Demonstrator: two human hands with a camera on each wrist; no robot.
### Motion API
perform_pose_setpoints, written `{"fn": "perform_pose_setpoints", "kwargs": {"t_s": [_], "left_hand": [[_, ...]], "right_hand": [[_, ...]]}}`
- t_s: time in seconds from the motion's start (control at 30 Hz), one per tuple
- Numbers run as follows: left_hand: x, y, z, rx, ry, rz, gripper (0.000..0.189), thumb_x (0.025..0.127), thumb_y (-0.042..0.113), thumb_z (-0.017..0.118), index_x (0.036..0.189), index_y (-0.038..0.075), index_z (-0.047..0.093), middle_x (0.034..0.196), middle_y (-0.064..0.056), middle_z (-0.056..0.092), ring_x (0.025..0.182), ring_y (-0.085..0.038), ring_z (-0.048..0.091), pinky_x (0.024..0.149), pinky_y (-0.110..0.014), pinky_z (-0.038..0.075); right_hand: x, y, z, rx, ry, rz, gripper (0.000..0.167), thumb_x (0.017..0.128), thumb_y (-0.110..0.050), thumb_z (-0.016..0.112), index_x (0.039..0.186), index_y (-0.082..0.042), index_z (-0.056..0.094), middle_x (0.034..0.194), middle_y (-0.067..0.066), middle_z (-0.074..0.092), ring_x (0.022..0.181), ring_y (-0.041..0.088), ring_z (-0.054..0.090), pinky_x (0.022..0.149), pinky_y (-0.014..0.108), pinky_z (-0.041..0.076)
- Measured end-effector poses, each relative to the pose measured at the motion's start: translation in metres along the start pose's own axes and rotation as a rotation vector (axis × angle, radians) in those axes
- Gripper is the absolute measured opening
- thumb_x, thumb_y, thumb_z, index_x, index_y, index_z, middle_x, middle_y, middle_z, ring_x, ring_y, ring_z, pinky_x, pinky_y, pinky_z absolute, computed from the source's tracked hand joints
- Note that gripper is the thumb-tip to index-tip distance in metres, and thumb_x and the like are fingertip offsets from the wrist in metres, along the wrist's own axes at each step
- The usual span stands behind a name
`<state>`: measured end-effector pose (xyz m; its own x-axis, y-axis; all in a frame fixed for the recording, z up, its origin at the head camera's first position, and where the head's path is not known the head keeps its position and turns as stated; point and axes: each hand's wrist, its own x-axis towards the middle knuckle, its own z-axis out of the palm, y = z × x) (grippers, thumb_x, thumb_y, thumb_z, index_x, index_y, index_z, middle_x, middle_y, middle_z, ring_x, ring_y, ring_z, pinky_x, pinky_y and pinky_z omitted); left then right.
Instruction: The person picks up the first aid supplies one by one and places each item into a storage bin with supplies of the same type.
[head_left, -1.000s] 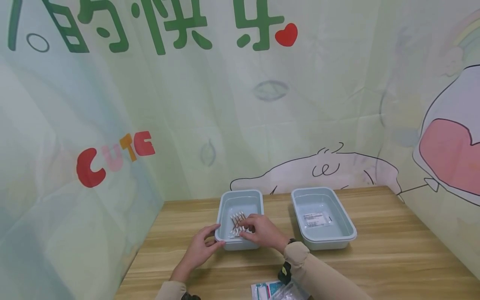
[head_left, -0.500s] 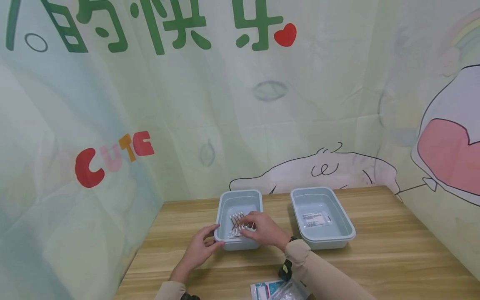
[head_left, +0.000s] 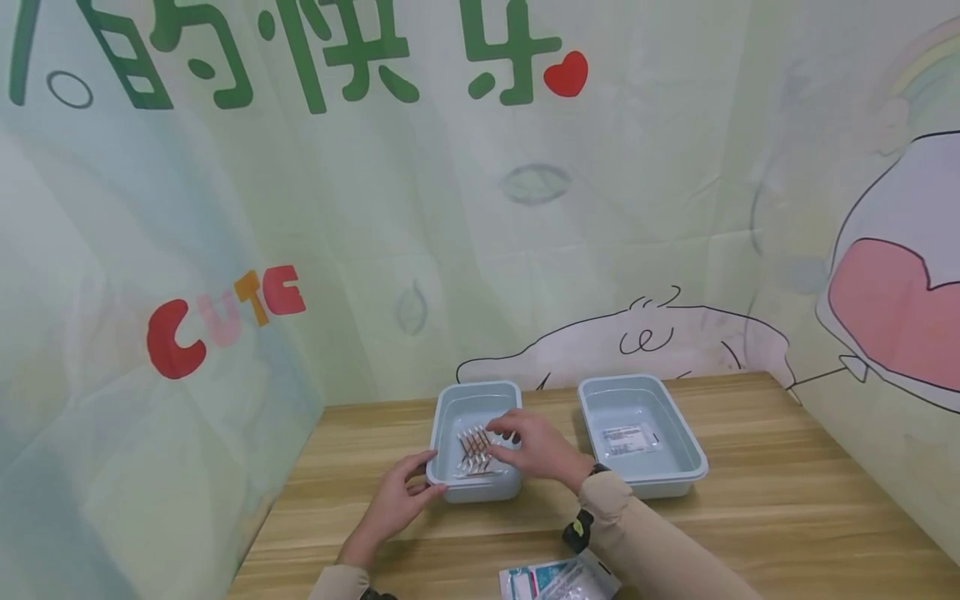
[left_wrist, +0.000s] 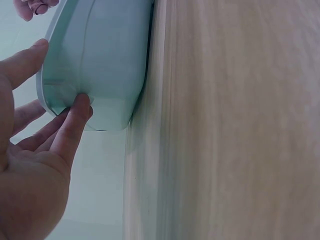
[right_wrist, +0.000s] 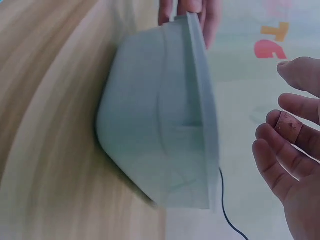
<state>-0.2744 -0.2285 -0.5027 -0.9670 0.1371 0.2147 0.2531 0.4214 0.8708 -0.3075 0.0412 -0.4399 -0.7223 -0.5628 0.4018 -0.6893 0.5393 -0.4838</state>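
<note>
The left tray (head_left: pixel 465 402), pale blue, holds several white-tipped cotton swabs (head_left: pixel 474 442) with brown sticks, some over clear wrapping. My left hand (head_left: pixel 396 496) rests at its near left corner. In the left wrist view, the thumb lies at the rim, and the nearly straight fingers (left_wrist: pixel 72 125) touch the outer wall. Above the swabs and the right side of this tray is my right hand (head_left: pixel 536 446). Seen from the right wrist, that hand (right_wrist: pixel 295 145) has loosely bent, spread fingers with nothing between them, and a bandage-like strip wraps one finger.
To the right stands a second pale blue tray (head_left: pixel 686 437) with a clear labelled packet (head_left: pixel 628 439) inside. Plastic packets (head_left: pixel 558 579) lie at the near table edge, partly below the right sleeve. A printed fabric backdrop (head_left: pixel 390 217) rises behind the wooden table (head_left: pixel 735 500).
My right hand has lifted off the swabs and moved up and to the right, its fingers spreading. More of the swabs now show. The left hand stays at the tray corner.
</note>
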Motion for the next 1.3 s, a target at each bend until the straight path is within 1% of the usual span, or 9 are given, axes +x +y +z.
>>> {"fn": "perform_pose_setpoints", "kwargs": {"t_s": [0.1, 0.13, 0.27, 0.4, 0.67, 0.83, 1.0, 1.13, 1.3], "left_hand": [[-0.001, 0.000, 0.000, -0.017, 0.005, -0.002, 0.057, 0.081, 0.010, 0.079, 0.132, 0.000, 0.056, 0.125, -0.018, 0.059, 0.117, -0.037, 0.059, 0.089, -0.024, 0.059], [-0.002, 0.005, 0.000, -0.021, 0.011, -0.006, 0.057, 0.080, 0.008, 0.079, 0.132, -0.001, 0.056, 0.124, -0.019, 0.059, 0.117, -0.038, 0.059, 0.089, -0.026, 0.059], [-0.002, 0.005, -0.001, -0.014, 0.007, -0.012, 0.058, 0.080, 0.010, 0.079, 0.132, 0.000, 0.056, 0.125, -0.019, 0.059, 0.117, -0.038, 0.059, 0.089, -0.026, 0.059], [-0.001, 0.000, 0.000, -0.004, 0.002, -0.014, 0.059, 0.080, 0.011, 0.079, 0.133, 0.001, 0.056, 0.126, -0.018, 0.059, 0.118, -0.038, 0.058, 0.089, -0.024, 0.059], [-0.002, 0.002, 0.001, -0.049, 0.005, -0.011, 0.058, 0.079, 0.006, 0.079, 0.132, -0.002, 0.056, 0.127, -0.021, 0.058, 0.117, -0.039, 0.058, 0.089, -0.025, 0.059], [0.000, 0.004, -0.001, -0.047, -0.004, -0.002, 0.058, 0.080, 0.007, 0.078, 0.133, -0.002, 0.055, 0.127, -0.021, 0.058, 0.117, -0.038, 0.058, 0.090, -0.026, 0.059], [-0.001, 0.004, 0.000, -0.029, 0.003, -0.004, 0.058, 0.079, 0.007, 0.080, 0.131, -0.002, 0.056, 0.125, -0.021, 0.059, 0.115, -0.038, 0.059, 0.089, -0.027, 0.059], [-0.001, 0.003, 0.001, -0.011, 0.006, -0.003, 0.059, 0.079, 0.009, 0.080, 0.132, -0.001, 0.056, 0.126, -0.020, 0.059, 0.115, -0.038, 0.059, 0.088, -0.025, 0.059], [-0.001, 0.001, 0.001, -0.002, 0.006, -0.005, 0.061, 0.078, 0.011, 0.081, 0.133, 0.001, 0.055, 0.127, -0.019, 0.059, 0.116, -0.037, 0.059, 0.089, -0.024, 0.059]], "right_hand": [[-0.001, 0.002, -0.006, -0.006, 0.025, -0.017, 0.028, 0.091, -0.025, 0.069, 0.116, -0.012, 0.068, 0.105, 0.000, 0.067, 0.093, 0.015, 0.063, 0.079, 0.026, 0.059], [-0.001, 0.002, -0.008, -0.013, 0.034, -0.026, 0.028, 0.091, -0.026, 0.069, 0.116, -0.012, 0.068, 0.105, 0.000, 0.068, 0.092, 0.015, 0.063, 0.079, 0.026, 0.059], [-0.003, 0.006, -0.013, -0.024, 0.070, -0.041, 0.029, 0.090, -0.026, 0.070, 0.115, -0.011, 0.068, 0.107, 0.002, 0.069, 0.091, 0.015, 0.064, 0.077, 0.024, 0.058], [-0.007, 0.009, -0.017, -0.019, 0.102, -0.047, 0.030, 0.090, -0.025, 0.071, 0.115, -0.010, 0.067, 0.108, 0.003, 0.069, 0.092, 0.018, 0.065, 0.077, 0.026, 0.059], [-0.014, 0.013, -0.030, -0.035, 0.120, 0.012, 0.035, 0.090, -0.028, 0.070, 0.120, -0.011, 0.066, 0.118, 0.005, 0.067, 0.099, 0.022, 0.065, 0.082, 0.031, 0.060], [-0.016, 0.017, -0.036, -0.021, 0.134, 0.058, 0.035, 0.090, -0.029, 0.070, 0.121, -0.012, 0.066, 0.124, 0.006, 0.066, 0.102, 0.019, 0.064, 0.083, 0.033, 0.060], [-0.021, 0.022, -0.041, -0.022, 0.142, 0.083, 0.034, 0.090, -0.029, 0.070, 0.121, -0.013, 0.066, 0.123, 0.005, 0.066, 0.102, 0.019, 0.063, 0.084, 0.037, 0.061], [-0.025, 0.025, -0.047, -0.039, 0.148, 0.101, 0.035, 0.091, -0.031, 0.069, 0.121, -0.014, 0.066, 0.122, 0.004, 0.066, 0.103, 0.019, 0.063, 0.083, 0.035, 0.060], [-0.028, 0.029, -0.053, -0.026, 0.162, 0.115, 0.034, 0.090, -0.027, 0.070, 0.121, -0.014, 0.066, 0.122, 0.005, 0.065, 0.104, 0.020, 0.063, 0.084, 0.040, 0.061]]}}
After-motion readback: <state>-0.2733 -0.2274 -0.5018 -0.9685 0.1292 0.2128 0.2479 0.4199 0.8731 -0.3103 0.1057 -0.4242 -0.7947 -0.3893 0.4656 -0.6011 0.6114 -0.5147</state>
